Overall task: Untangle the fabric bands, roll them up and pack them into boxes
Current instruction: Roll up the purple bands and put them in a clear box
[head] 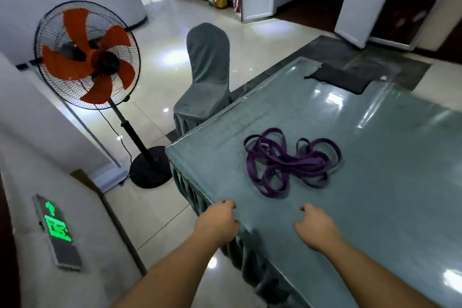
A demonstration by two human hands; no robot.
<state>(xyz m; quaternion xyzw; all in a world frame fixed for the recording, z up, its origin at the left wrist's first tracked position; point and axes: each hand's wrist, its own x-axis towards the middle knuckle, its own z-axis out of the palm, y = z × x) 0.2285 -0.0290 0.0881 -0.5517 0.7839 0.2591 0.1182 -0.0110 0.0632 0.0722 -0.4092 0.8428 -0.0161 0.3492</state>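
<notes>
A tangled heap of purple fabric bands (287, 160) lies on the glass-topped table (390, 157), near its left edge. My left hand (218, 222) rests at the table's near edge, fingers curled and holding nothing. My right hand (316, 226) hovers over or rests on the tabletop a little to the right, fingers loosely curled, also holding nothing. Both hands are short of the bands and do not touch them. No box is in view.
A dark folded cloth (342, 77) lies at the table's far end. A chair under a grey cover (206, 75) stands beside the table's left side. A standing fan with orange blades (87, 57) is on the tiled floor to the left.
</notes>
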